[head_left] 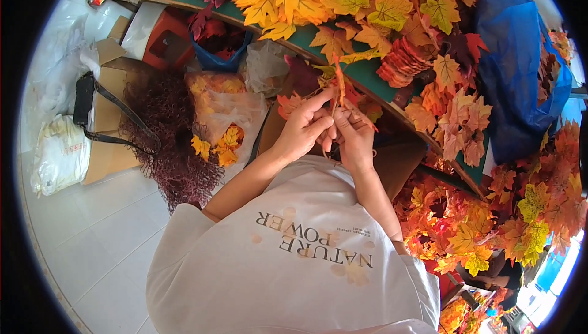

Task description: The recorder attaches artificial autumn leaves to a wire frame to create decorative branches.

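Observation:
My left hand (301, 127) and my right hand (355, 138) meet in front of my shirt, close to the near edge of the green table. Between them stands an orange artificial leaf (340, 83), seen nearly edge-on, with its stem down at my fingertips. The fingers of both hands are pinched together around the thin stem. Part of the grip is hidden behind the fingers. Just beyond the hands, a dark red leaf (302, 75) and an orange leaf (290, 105) show at the table's edge.
Yellow leaves (300, 3) are heaped on the green table (367, 77), beside a stack of red-orange leaves (404, 61). A blue bag (508, 71) stands at right. Dark purple stems (168, 132) fill a cardboard box (107, 144) at left, near a plastic bag of leaves (214, 98).

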{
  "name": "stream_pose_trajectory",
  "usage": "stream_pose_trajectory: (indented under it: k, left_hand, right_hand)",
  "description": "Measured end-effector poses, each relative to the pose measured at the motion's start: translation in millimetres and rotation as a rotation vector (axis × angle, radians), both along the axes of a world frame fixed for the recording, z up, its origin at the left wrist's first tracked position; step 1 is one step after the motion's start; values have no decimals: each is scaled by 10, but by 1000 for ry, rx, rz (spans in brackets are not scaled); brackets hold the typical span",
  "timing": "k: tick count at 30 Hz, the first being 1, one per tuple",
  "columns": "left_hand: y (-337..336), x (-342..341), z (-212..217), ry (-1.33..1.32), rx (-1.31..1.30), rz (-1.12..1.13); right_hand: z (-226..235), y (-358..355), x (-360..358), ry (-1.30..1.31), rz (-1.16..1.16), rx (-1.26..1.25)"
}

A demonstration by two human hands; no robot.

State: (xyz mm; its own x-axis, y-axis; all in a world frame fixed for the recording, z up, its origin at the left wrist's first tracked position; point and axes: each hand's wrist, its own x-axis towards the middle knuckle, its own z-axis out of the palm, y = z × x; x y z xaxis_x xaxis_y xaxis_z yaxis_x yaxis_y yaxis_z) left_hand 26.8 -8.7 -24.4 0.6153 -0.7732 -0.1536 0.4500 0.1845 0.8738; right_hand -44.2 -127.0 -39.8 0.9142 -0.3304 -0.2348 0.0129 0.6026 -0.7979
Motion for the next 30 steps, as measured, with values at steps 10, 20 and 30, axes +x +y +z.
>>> stream_pose_trajectory:
  k: [10, 20, 30]
  left_hand:
    - [114, 61, 5, 120, 29, -42]
    - [113, 78, -87, 177, 34, -90]
    - [77, -57, -475, 283, -31, 79]
  right_hand:
    - [-82, 96, -42, 91, -62, 123]
    - [-166, -9, -74, -28, 78, -2]
    - [-79, -69, -7, 29, 89, -240]
